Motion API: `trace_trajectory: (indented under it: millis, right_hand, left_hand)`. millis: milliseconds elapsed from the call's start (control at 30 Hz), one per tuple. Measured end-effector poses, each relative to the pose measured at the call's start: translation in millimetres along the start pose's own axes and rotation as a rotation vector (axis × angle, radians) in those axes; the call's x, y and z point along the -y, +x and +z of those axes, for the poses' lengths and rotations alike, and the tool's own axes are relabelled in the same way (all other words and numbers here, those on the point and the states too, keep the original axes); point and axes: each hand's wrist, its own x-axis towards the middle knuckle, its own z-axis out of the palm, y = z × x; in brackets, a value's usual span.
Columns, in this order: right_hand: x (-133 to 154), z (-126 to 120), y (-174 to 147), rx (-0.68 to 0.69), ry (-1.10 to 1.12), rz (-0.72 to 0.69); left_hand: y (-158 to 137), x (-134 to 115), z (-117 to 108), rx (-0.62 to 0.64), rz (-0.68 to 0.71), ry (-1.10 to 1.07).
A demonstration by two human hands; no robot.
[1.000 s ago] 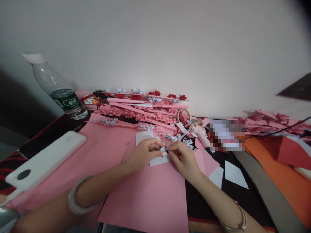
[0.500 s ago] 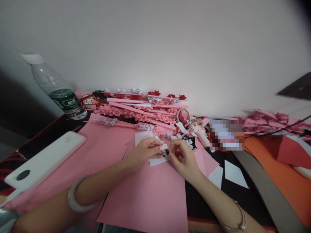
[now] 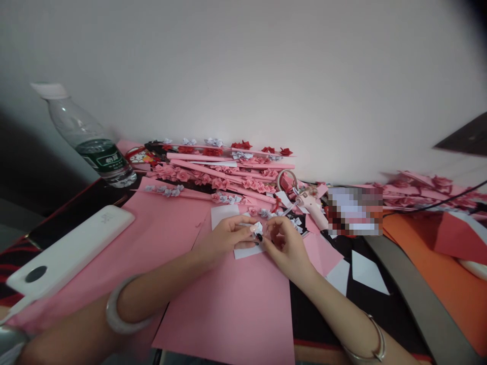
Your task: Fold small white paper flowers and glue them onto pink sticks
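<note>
A small folded white paper flower (image 3: 258,228) is pinched between the thumb and fingers of my left hand (image 3: 227,238). From the other side my right hand (image 3: 289,249) is curled in, its dark-nailed thumb tip pressing on the flower's lower edge. Both hands hover over white paper sheets (image 3: 245,253) that lie on a large pink sheet (image 3: 228,309). Just beyond my fingers lie more white paper flowers (image 3: 269,214). A pale pink glue gun (image 3: 312,207) rests past my right hand, nozzle pointing left.
Pink paper rolls (image 3: 213,171) with pink, red and white flowers are piled along the wall. A tape roll (image 3: 287,181) stands by them. On the left are a water bottle (image 3: 99,152) and a white power bank (image 3: 72,246). Orange paper (image 3: 429,258) lies at the right.
The white flower has turned slightly and sits a little higher between my fingers. My hands have otherwise barely moved.
</note>
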Motion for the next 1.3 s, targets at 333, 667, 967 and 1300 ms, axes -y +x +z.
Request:
trace_trajectory:
  millis: [333, 667, 967, 1300]
  right_hand:
    - [1.8, 0.3, -1.8, 0.107, 0.164, 0.067]
    - [1.1, 2.0, -0.9, 0.151, 0.346, 0.167]
    - [0.8, -0.1, -1.1, 0.068, 0.197, 0.040]
    - [1.4, -3.0, 1.1, 0.028, -0.087, -0.214]
  left_hand:
    - [-0.4, 0.3, -1.5, 0.031, 0.007, 0.058]
    - [-2.0, -0.7, -1.6, 0.082, 0.063, 0.184]
    - [-2.4, -1.6, -0.7, -0.026, 0.133, 0.199]
    - [-1.3, 2.2, 2.1, 0.074, 0.058, -0.003]
